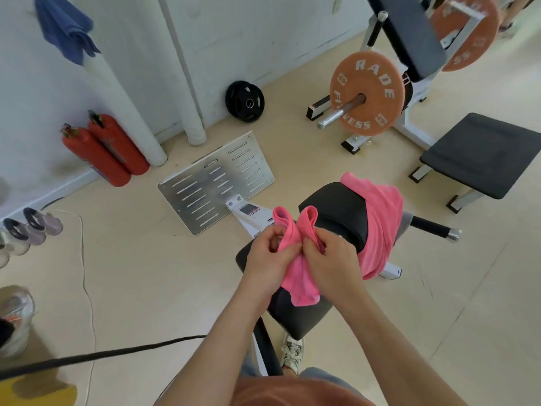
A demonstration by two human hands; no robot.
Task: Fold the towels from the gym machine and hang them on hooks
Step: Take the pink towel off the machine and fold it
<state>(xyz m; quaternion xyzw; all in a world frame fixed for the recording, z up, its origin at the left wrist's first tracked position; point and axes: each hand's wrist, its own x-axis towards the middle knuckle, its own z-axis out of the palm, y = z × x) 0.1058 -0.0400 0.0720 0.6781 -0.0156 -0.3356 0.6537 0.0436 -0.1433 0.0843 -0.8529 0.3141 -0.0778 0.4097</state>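
Note:
A small pink towel point(295, 259) is bunched between both hands above the black seat pad point(298, 317) of the gym machine. My left hand point(268, 259) pinches its left edge and my right hand point(330, 263) grips its right side; two folded loops stick up above my fingers. A second pink towel point(377, 212) lies draped over the machine's black back pad point(336, 209). A blue towel point(66, 27) hangs on the white wall at the top left; its hook is hidden.
A slotted metal footplate point(216, 180) lies on the floor ahead. Two red fire extinguishers point(102, 150) lean at the wall. An orange weight plate point(367, 93) on a bar and a black bench point(480, 153) stand to the right. A cable point(102, 353) crosses the floor.

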